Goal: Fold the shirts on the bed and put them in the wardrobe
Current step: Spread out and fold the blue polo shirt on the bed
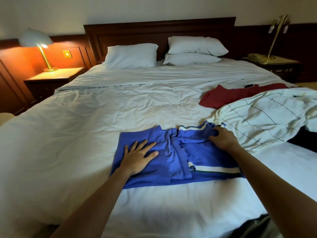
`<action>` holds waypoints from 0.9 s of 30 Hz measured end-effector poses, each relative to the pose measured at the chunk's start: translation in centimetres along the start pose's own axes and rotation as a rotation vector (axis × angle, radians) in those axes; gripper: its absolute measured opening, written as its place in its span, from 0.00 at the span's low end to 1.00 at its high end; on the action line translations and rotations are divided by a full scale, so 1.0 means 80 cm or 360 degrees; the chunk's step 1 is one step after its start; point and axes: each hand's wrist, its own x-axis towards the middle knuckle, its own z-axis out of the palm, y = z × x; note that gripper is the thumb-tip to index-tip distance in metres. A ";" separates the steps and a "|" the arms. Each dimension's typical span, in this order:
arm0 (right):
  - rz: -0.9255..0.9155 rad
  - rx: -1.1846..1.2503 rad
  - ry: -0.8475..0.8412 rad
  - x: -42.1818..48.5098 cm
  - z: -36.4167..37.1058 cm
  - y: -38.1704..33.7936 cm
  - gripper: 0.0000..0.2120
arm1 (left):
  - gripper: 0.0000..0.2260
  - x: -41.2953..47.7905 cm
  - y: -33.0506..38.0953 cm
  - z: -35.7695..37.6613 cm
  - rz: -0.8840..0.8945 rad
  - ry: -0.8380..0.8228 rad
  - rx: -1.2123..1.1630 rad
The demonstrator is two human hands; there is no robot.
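A wide bed with a wrinkled white sheet fills the view, three white pillows against its dark wooden headboard. A lit brass bedside lamp stands on the left nightstand. On the right half of the bed lies a crumpled white shirt with thin dark checks, touching the blue one's far right corner; just beyond it lies a dark red shirt.

Near the foot edge, centre, lies a partly folded blue shirt with white striped trim, its long axis running left to right across the bed, the striped trim at the right end. The left hand presses flat on its left part, fingers spread. The right hand grasps bunched fabric at the far right corner, fingers curled.
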 end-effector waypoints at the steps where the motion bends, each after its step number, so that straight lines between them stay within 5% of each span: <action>1: -0.0042 0.0030 0.0020 -0.001 -0.001 -0.001 0.18 | 0.24 0.000 0.001 -0.002 0.0012 0.0019 -0.0029; 5: -0.0235 0.0127 0.0159 -0.013 -0.019 -0.027 0.17 | 0.25 0.008 -0.006 -0.007 -0.0025 0.0072 -0.0444; 10: -0.0539 0.0014 0.0330 -0.044 -0.055 -0.124 0.17 | 0.22 0.008 -0.018 -0.023 -0.0075 0.0016 -0.1581; 13: -0.0715 -0.0148 0.0265 -0.058 -0.059 -0.200 0.15 | 0.31 0.005 -0.023 -0.038 -0.0102 0.0129 -0.1929; 16: -0.0858 -0.0242 -0.0015 -0.064 -0.032 -0.284 0.18 | 0.30 -0.001 -0.029 -0.050 -0.0222 0.0265 -0.2319; 20: -0.0770 0.0141 -0.0841 -0.083 0.021 -0.345 0.28 | 0.27 -0.012 -0.049 -0.067 -0.0215 0.0207 -0.2936; 27: -0.0934 -0.0640 -0.1026 -0.085 0.137 -0.252 0.24 | 0.36 -0.011 -0.087 -0.068 -0.0615 0.0163 -0.2887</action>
